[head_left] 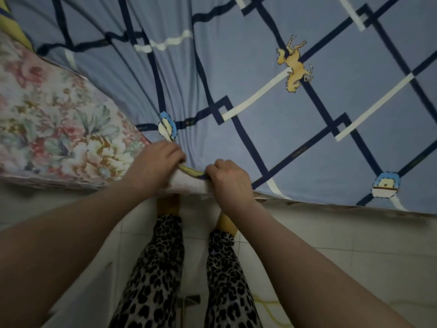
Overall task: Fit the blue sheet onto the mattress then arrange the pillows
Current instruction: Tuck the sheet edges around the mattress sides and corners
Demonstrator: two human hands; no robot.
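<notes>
Tiled floor (pixel 354 245) below; floral mattress (pixel 59 129) part-covered by blue sheet (pixel 260 143). We reach both arms forward: left hand (pixel 153 166) and right hand (pixel 229 181), fingers curled, grip the sheet's hem at the mattress corner.

Count, relative to the mattress (pixel 59 119): 1 blue sheet (pixel 272 138) over it; 2 hands at its near corner, left hand (pixel 153 166), right hand (pixel 230 181); 2 legs below the corner.
</notes>
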